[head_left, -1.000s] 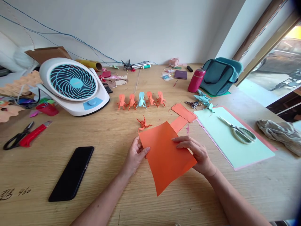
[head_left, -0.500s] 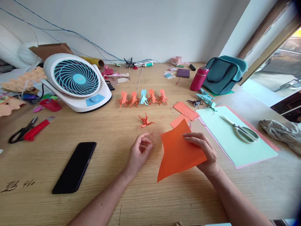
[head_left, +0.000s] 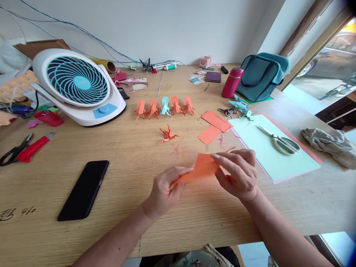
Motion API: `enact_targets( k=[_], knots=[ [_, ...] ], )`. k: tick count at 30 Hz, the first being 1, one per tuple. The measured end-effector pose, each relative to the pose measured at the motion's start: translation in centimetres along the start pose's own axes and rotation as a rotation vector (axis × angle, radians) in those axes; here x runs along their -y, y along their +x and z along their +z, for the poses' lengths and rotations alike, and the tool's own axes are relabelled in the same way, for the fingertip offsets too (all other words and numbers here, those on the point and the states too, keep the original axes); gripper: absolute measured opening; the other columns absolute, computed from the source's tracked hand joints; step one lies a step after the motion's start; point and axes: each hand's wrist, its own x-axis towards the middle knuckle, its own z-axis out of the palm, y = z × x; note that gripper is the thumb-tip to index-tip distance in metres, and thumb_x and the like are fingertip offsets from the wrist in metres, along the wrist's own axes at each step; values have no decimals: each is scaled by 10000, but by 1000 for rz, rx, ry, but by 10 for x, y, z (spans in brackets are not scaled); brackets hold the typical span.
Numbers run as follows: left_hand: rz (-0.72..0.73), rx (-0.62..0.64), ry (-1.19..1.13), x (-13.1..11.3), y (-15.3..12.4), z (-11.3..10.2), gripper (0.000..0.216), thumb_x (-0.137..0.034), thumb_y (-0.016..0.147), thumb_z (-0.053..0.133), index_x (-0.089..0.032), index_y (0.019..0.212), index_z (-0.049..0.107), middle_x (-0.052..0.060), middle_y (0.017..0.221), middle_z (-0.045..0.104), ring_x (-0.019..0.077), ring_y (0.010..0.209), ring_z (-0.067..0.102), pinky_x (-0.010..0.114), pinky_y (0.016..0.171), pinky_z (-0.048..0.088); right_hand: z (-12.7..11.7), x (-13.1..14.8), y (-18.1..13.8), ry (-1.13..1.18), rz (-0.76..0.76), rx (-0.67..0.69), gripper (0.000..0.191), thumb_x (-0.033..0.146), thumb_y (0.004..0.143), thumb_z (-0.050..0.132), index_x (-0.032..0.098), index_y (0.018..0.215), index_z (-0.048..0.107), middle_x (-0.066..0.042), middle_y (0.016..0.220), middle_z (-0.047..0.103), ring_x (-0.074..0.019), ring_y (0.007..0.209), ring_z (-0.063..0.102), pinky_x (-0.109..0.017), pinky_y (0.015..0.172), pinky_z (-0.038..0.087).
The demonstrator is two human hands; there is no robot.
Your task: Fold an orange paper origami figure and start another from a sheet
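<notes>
A sheet of orange paper (head_left: pixel 203 167) is stretched between my two hands above the near part of the table, seen nearly edge-on and slightly blurred. My left hand (head_left: pixel 167 189) pinches its left end between thumb and fingers. At the other end, my right hand (head_left: pixel 237 172) grips the paper with its fingers curled over the edge. Just beyond lies a small folded orange paper figure (head_left: pixel 168 134). Farther back stands a row of several folded paper figures, with a light blue one (head_left: pixel 165 106) in the middle of orange ones. Orange paper strips (head_left: pixel 215 122) lie beyond my right hand.
White-handled scissors (head_left: pixel 283 142) rest on pale green sheets (head_left: pixel 289 168) at the right. A black phone (head_left: pixel 83 191) lies left of my arm. Farther off are a fan (head_left: pixel 83 89), a pink bottle (head_left: pixel 233 82), a teal bag (head_left: pixel 261 78) and keys (head_left: pixel 228 112).
My left hand has taken hold of the orange paper's left end. The sheet has tipped from facing me to nearly edge-on, and my right hand has shifted its grip. The view has tilted down slightly.
</notes>
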Motion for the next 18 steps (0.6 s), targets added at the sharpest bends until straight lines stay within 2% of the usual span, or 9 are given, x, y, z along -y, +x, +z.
enact_targets(
  k=[2, 4, 6, 9, 11, 12, 15, 16, 18],
  knots=[
    [-171, -149, -26, 3, 2, -5, 199, -246, 954, 570, -165, 825, 698, 23, 728, 668, 151, 700, 639, 245, 666, 507, -2, -5, 2, -62, 105, -35, 538, 257, 856, 724, 315, 1358, 541, -69, 1069, 740, -269, 905, 645, -451, 860, 460],
    [-332, -264, -100, 9, 6, -11, 254, -322, 925, 628, -156, 743, 691, 17, 686, 658, 149, 672, 612, 240, 632, 486, -3, -14, 5, -10, 264, -12, 516, 355, 858, 724, 274, 1337, 552, -99, 1142, 716, -311, 1024, 634, -495, 939, 444],
    [-412, -339, -227, 18, 9, -15, 248, -376, 894, 671, -152, 800, 719, 39, 793, 708, 174, 782, 639, 255, 701, 504, -3, -24, 9, 213, 482, 101, 474, 440, 897, 666, 253, 1317, 554, -105, 1170, 698, -307, 1078, 628, -474, 940, 470],
    [-511, -432, -378, 29, 10, -17, 284, -431, 831, 734, -149, 869, 740, 63, 898, 741, 203, 876, 657, 286, 773, 518, 2, -33, 11, 724, 811, 347, 511, 534, 914, 613, 248, 1320, 497, -90, 1075, 708, -269, 1000, 670, -393, 816, 537],
    [-597, -450, -432, 32, 6, -18, 343, -455, 779, 775, -141, 915, 746, 82, 948, 754, 228, 920, 668, 314, 807, 528, 9, -32, 8, 944, 947, 482, 543, 549, 885, 643, 249, 1302, 466, -59, 953, 707, -246, 890, 686, -343, 710, 540],
    [-637, -440, -449, 32, 3, -20, 376, -463, 761, 786, -136, 942, 746, 93, 977, 757, 243, 945, 674, 330, 824, 532, 13, -30, 5, 971, 987, 533, 535, 532, 866, 672, 246, 1272, 474, -36, 887, 693, -228, 819, 679, -314, 650, 523],
    [-726, -371, -438, 34, -10, -28, 449, -481, 759, 779, -117, 1016, 731, 121, 1044, 756, 275, 999, 685, 368, 867, 539, 28, -22, -7, 842, 1040, 644, 472, 417, 825, 727, 226, 1206, 524, 32, 712, 607, -162, 620, 594, -247, 513, 421],
    [-737, -345, -418, 35, -15, -33, 465, -481, 771, 767, -113, 1051, 719, 127, 1062, 753, 279, 1007, 688, 376, 877, 541, 32, -18, -11, 790, 1054, 669, 498, 377, 818, 728, 222, 1243, 521, 44, 680, 590, -153, 592, 576, -241, 500, 404],
    [-729, -284, -368, 39, -24, -44, 511, -470, 810, 725, -120, 1177, 665, 132, 1115, 739, 280, 1024, 691, 395, 893, 547, 39, -13, -15, 718, 1083, 688, 665, 313, 809, 719, 225, 1404, 436, 54, 655, 595, -158, 585, 584, -245, 513, 416]
  ],
)
